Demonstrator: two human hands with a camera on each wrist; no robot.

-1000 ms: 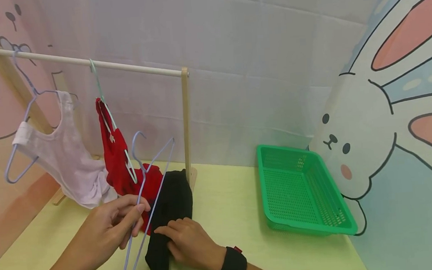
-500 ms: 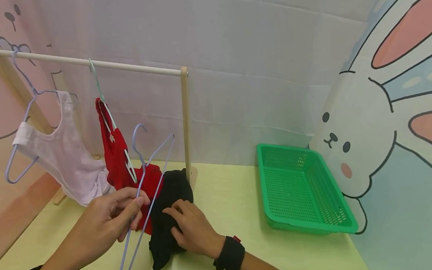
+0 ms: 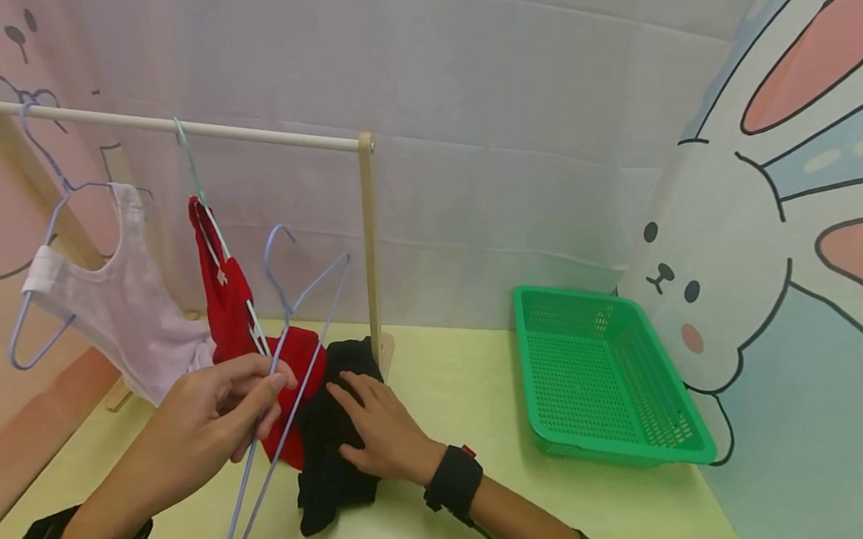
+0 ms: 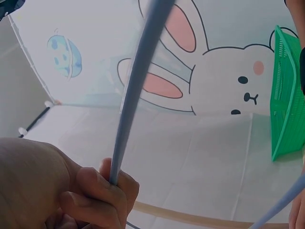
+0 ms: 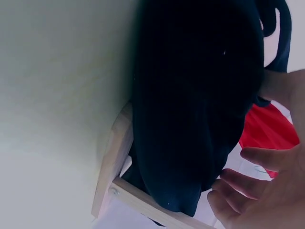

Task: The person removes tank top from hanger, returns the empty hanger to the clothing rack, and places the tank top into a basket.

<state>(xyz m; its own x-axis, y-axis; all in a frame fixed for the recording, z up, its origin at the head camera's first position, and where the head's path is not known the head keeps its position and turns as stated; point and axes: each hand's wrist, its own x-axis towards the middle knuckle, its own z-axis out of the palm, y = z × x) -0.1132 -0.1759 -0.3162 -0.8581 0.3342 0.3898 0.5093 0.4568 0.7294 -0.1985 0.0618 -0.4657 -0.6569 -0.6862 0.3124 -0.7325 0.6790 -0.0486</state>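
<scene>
My left hand (image 3: 212,418) pinches a lavender wire clothes hanger (image 4: 137,76) between thumb and fingers. Its hook points up in the head view. My right hand (image 3: 392,435), fingers spread, lies over a bunched black garment (image 3: 329,477) on the table; whether the fingertips touch the cloth is hard to tell. In the right wrist view the fingers are loosely extended beside the dark cloth (image 5: 186,105). What kind of garment it is does not show. Just behind the left hand hangs a red garment (image 3: 227,309) on a pale green hanger, its lower part reaching the table.
A clothes rack (image 3: 272,136) with a white rail and wooden posts stands at the back left. On it hangs a white sleeveless top (image 3: 113,283) on another lavender hanger. A green plastic basket (image 3: 590,384) sits on the right, by the bunny-printed wall (image 3: 731,248).
My right hand has moved away from me along the black garment and its fingers have spread. The cloth's near end has shifted back and bunched. My left hand has risen slightly with the hanger.
</scene>
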